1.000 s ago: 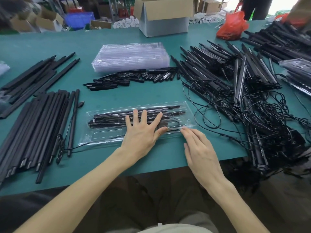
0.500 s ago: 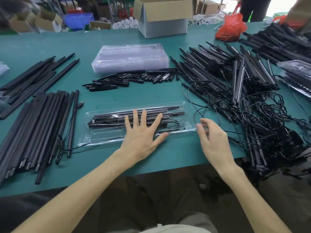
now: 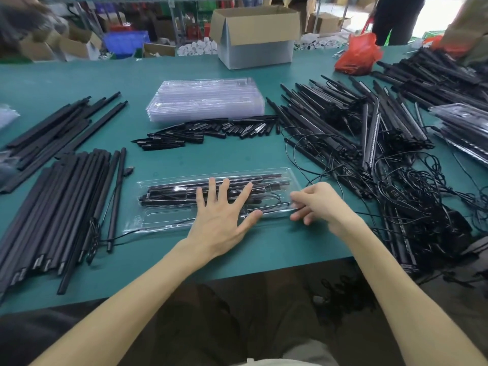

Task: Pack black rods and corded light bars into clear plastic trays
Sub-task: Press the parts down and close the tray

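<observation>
Clear tray (image 3: 158,220) | left hand (image 3: 221,220) flat on it | right hand (image 3: 317,204) curled (grip unclear)

Teal table (image 3: 211,260); black rods (image 3: 66,202) at left; clear stacked trays (image 3: 206,101) beyond; brown box (image 3: 260,52) with grey sides, far; red bag (image 3: 359,55), far right; blue crate (image 3: 126,44), far left; black cords (image 3: 422,202) at right.

This is a packing workshop in a small factory: a long green worktable (image 3: 264,159) carries piles of black rods (image 3: 60,196), tangled corded light bars (image 3: 369,143) and a stack of clear plastic trays (image 3: 206,101), with an open cardboard box (image 3: 256,35) and a blue crate (image 3: 126,44) behind.
</observation>
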A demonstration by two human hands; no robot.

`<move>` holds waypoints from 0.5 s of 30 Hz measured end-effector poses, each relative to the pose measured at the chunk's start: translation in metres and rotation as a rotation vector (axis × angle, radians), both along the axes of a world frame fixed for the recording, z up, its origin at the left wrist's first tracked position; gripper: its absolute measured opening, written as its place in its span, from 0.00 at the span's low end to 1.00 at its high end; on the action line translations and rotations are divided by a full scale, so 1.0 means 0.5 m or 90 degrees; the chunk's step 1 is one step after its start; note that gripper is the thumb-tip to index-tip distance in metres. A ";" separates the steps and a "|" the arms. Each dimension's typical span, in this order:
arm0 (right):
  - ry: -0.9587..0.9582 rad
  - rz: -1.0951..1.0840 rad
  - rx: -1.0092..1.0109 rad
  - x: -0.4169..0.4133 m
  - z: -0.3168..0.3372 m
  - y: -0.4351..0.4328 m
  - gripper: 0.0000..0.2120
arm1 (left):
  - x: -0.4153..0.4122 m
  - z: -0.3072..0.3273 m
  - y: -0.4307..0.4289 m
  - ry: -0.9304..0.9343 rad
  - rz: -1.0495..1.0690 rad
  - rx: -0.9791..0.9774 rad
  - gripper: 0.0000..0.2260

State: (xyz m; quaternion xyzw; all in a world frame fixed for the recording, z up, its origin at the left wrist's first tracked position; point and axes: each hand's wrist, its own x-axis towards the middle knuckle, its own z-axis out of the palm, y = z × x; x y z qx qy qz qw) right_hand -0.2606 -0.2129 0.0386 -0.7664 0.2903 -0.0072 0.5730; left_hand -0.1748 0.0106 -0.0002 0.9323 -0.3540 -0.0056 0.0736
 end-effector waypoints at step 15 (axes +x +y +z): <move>-0.051 -0.045 0.108 -0.010 -0.028 0.005 0.05 | 0.012 0.023 0.013 0.041 -0.004 0.008 0.47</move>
